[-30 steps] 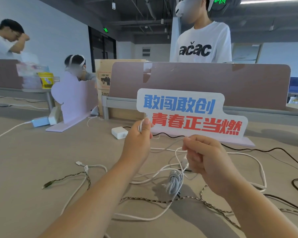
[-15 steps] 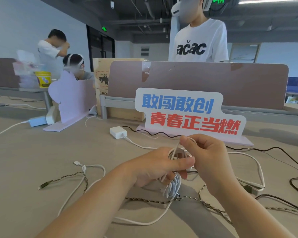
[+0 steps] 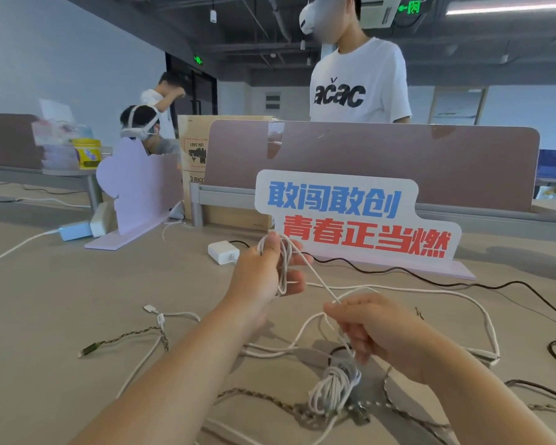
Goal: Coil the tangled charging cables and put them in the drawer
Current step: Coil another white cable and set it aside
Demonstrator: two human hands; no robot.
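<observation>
My left hand [image 3: 265,271] is raised over the desk, closed around a few loops of a thin white charging cable [image 3: 315,277]. The cable runs down and right to my right hand [image 3: 371,329], which pinches it between thumb and fingers. Under my right hand hangs a wound bundle of white cable [image 3: 333,388]. More cables lie tangled on the desk: a braided cable [image 3: 135,335], other white cable [image 3: 482,316] and a black cable [image 3: 408,271]. No drawer is in view.
A white charger brick [image 3: 222,252] lies beyond my left hand. A printed sign [image 3: 350,216] stands in front of a desk divider [image 3: 398,162]. A lilac stand [image 3: 135,187] and adapters [image 3: 77,229] are at the left. A person [image 3: 360,78] stands behind the divider; others at far left.
My hands have come apart: the left rose up and away with the loops, the right dropped toward me, and the cable now stretches between them. The view shifted slightly.
</observation>
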